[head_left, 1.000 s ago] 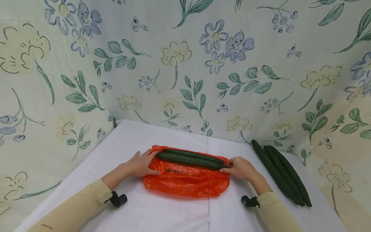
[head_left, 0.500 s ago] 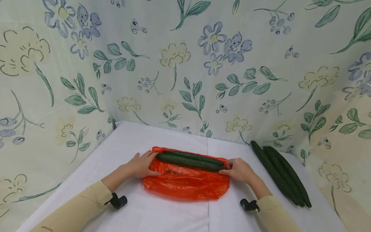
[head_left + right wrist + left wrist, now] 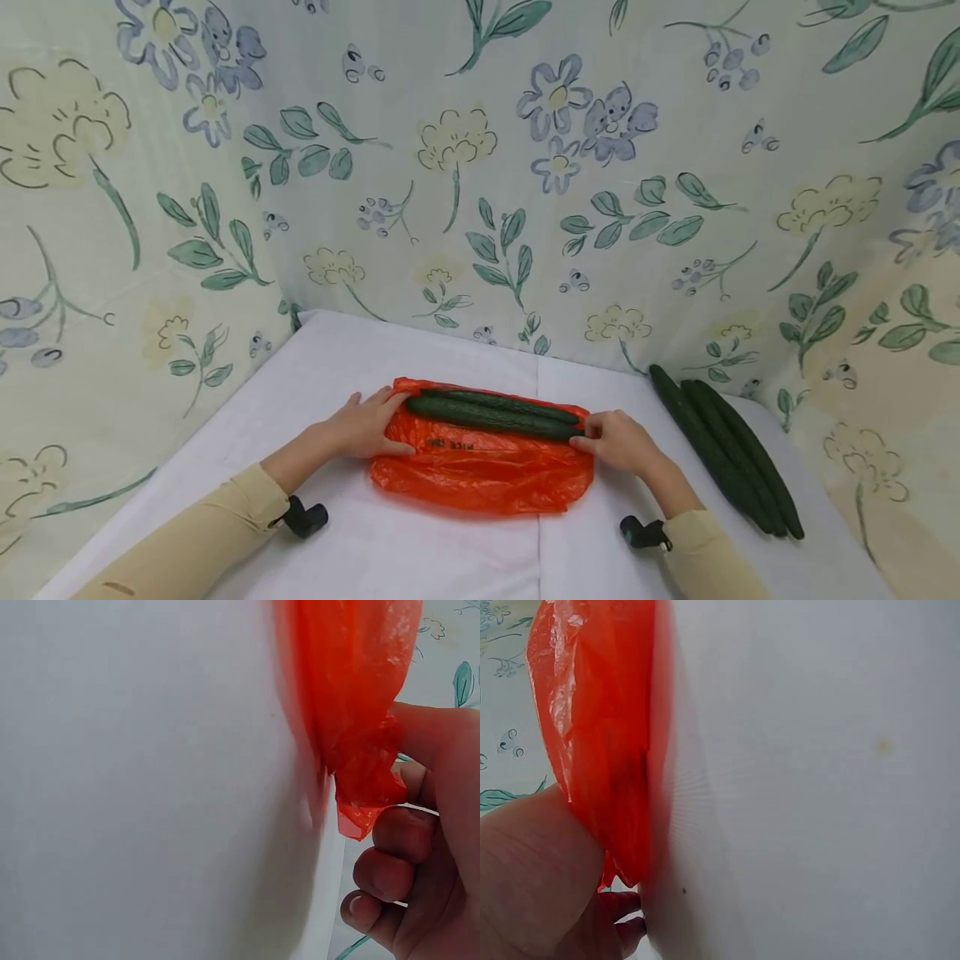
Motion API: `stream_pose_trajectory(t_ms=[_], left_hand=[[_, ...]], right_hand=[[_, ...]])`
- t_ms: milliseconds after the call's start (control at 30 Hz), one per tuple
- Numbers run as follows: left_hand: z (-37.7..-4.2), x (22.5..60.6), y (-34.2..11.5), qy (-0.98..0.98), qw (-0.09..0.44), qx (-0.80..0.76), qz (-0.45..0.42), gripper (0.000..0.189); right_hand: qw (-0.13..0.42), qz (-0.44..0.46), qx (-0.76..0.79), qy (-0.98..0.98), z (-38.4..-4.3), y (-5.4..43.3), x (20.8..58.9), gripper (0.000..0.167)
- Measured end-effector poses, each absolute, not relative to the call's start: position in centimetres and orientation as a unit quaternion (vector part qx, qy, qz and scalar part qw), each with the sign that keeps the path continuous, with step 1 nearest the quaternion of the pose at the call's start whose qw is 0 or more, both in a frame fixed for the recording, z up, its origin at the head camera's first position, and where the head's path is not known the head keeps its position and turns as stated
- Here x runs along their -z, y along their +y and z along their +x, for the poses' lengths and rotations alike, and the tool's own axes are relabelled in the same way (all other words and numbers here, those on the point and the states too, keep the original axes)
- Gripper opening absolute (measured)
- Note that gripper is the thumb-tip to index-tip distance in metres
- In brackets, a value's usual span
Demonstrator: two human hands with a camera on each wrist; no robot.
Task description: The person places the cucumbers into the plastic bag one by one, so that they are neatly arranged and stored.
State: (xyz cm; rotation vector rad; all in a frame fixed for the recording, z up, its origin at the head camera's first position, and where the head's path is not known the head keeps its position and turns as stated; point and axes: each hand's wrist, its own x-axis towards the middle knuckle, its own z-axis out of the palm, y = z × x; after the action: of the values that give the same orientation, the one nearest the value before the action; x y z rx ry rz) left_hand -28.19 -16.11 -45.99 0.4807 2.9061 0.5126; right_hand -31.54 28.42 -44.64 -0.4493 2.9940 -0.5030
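A red plastic bag (image 3: 480, 479) lies spread on the table, with two dark green cucumbers (image 3: 491, 417) side by side on its far part. Spread wide, my left hand (image 3: 367, 425) rests on the bag's left edge, thumb on the near part and fingers at the cucumbers' left ends. At the opposite end, my right hand (image 3: 618, 437) pinches the bag's right edge beside the cucumber tips. The right wrist view shows the red plastic (image 3: 367, 769) between thumb and forefinger, the other fingers (image 3: 384, 874) curled. In the left wrist view, bag folds (image 3: 604, 742) partly hide the left fingers.
Several more cucumbers (image 3: 731, 454) lie together on the right side of the white-covered table (image 3: 420, 558). A floral cloth (image 3: 465, 183) hangs behind and at both sides. A dark wrist camera (image 3: 306, 517) sits by the left cuff, another camera (image 3: 643, 532) by the right.
The right hand has shifted very slightly at the bag's right edge. The left hand, the bag and the cucumbers look almost unchanged.
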Motion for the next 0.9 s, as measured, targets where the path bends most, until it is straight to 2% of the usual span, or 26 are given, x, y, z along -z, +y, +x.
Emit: stream_pose_trajectory(t_ms=[233,467,900], left_hand=[[-28.5,46.2,-16.3,0.968,0.081,-0.175,0.161,0.106],[-28.4,46.1,-16.2,0.964,0.084,-0.189,0.167,0.106],[-28.6,46.1,-16.3,0.963,0.087,-0.19,0.17,0.106]], right_hand=[[0.048,-0.15,0.198,0.967,-31.6,28.9,44.3,0.02],[0.035,-0.159,0.27,0.949,-31.0,30.1,44.0,0.005],[-0.029,-0.106,0.325,0.939,-29.3,35.8,43.3,0.031]])
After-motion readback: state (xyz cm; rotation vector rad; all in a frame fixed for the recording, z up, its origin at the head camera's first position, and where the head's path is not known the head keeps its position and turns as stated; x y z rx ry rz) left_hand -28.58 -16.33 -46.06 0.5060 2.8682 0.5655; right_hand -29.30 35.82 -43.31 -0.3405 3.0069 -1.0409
